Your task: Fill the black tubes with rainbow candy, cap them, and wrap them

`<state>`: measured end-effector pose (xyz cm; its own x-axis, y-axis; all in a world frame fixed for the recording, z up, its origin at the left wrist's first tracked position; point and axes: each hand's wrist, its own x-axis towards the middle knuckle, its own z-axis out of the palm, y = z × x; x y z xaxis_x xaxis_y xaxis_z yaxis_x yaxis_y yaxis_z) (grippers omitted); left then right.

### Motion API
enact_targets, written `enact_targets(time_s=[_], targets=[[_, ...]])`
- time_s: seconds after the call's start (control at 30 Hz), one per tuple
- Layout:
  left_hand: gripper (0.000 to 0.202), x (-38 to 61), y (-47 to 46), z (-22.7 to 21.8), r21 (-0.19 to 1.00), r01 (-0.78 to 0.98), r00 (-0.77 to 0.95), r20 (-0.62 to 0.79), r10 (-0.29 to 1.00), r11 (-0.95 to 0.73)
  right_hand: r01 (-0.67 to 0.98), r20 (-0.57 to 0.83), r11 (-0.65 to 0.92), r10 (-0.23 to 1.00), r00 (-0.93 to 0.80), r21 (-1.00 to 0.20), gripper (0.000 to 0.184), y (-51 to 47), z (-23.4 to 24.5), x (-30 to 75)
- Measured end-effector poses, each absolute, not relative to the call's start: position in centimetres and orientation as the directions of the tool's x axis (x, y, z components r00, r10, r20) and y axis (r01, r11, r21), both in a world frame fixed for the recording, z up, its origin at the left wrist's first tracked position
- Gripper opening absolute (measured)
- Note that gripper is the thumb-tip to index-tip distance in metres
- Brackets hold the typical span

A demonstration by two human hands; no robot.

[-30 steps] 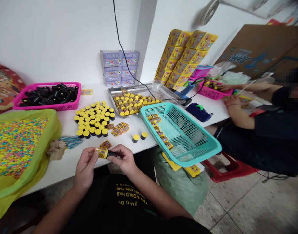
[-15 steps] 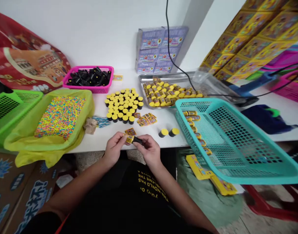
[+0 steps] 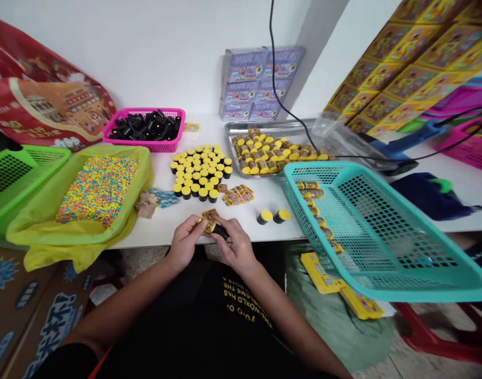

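Note:
My left hand (image 3: 187,239) and my right hand (image 3: 235,243) meet at the white table's front edge, both closed on a small black tube (image 3: 217,229) with a yellow printed label around its left end. A loose label (image 3: 210,213) lies just beyond my fingers. Two yellow-capped tubes (image 3: 273,216) stand to the right. A cluster of several capped tubes (image 3: 200,172) stands farther back, with a small pile of labels (image 3: 238,195) beside it.
A teal basket (image 3: 383,231) overhangs the table's right edge with labelled tubes along its left wall. A metal tray (image 3: 233,142) holds more labelled tubes. A pink basket (image 3: 146,145) holds black tubes. Coloured candies (image 3: 97,189) fill a yellow-green bag. Stacked boxes (image 3: 249,84) stand behind.
The camera has swung left and down, so the neighbouring person has left the view. My hands have stayed on the tube and turned it slightly, my right fingers now covering more of it.

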<state>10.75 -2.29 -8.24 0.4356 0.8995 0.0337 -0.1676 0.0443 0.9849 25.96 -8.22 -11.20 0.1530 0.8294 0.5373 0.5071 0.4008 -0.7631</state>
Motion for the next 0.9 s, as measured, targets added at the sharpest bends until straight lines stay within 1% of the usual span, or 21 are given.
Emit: enact_targets(time_s=[0.07,0.1,0.17,0.27,0.33,0.43,0.5,0.67,0.77,0.83,0.9], targets=[[0.027,10.8,-2.2,-8.4,0.979,-0.189,0.455,0.014,0.891,0.082,0.533,0.552,0.411,0.824,0.13,-0.74,0.036,-8.2,-11.1,26.0],[0.027,10.9,-2.1,-8.4,0.976,-0.195,0.466,0.002,0.885,0.1,0.523,0.545,0.403,0.826,0.145,-0.751,0.033,-8.2,-11.1,26.0],[0.029,10.9,-1.9,-8.3,0.974,-0.182,0.493,-0.027,0.87,0.133,0.459,0.494,0.361,0.844,0.209,-0.812,0.027,-8.1,-11.4,26.0],[0.034,10.9,-1.4,-8.1,0.984,-0.111,0.521,-0.059,0.852,0.136,0.258,0.341,0.268,0.89,0.303,-0.928,0.023,-7.9,-12.0,25.9],[0.036,10.8,-1.2,-8.1,0.993,-0.066,0.51,-0.049,0.859,0.095,0.095,0.23,0.21,0.916,0.329,-0.973,0.025,-7.7,-12.2,25.8],[0.037,10.6,-0.9,-8.1,0.999,-0.016,0.479,-0.017,0.878,0.028,-0.119,0.095,0.144,0.935,0.342,-0.982,0.028,-7.5,-12.2,25.6],[0.036,10.5,-0.9,-8.2,1.0,-0.002,0.481,-0.01,0.877,0.012,-0.194,0.053,0.128,0.934,0.353,-0.973,0.03,-7.4,-12.0,25.6],[0.033,10.9,-1.0,-8.2,0.997,-0.072,0.484,0.0,0.875,0.04,-0.219,0.062,0.152,0.926,0.374,-0.964,0.03,-7.6,-11.5,25.7],[0.031,11.4,-1.2,-8.3,0.977,-0.168,0.47,-0.039,0.882,0.133,-0.241,0.07,0.18,0.912,0.403,-0.954,0.03,-7.6,-11.5,25.5],[0.031,11.7,-1.4,-8.4,0.945,-0.254,0.442,-0.077,0.894,0.207,-0.209,0.115,0.229,0.887,0.446,-0.951,0.028,-7.7,-11.6,25.2],[0.034,11.8,-1.4,-8.4,0.913,-0.311,0.418,-0.119,0.901,0.265,-0.108,0.202,0.288,0.849,0.489,-0.951,0.025,-7.7,-11.9,25.1]])
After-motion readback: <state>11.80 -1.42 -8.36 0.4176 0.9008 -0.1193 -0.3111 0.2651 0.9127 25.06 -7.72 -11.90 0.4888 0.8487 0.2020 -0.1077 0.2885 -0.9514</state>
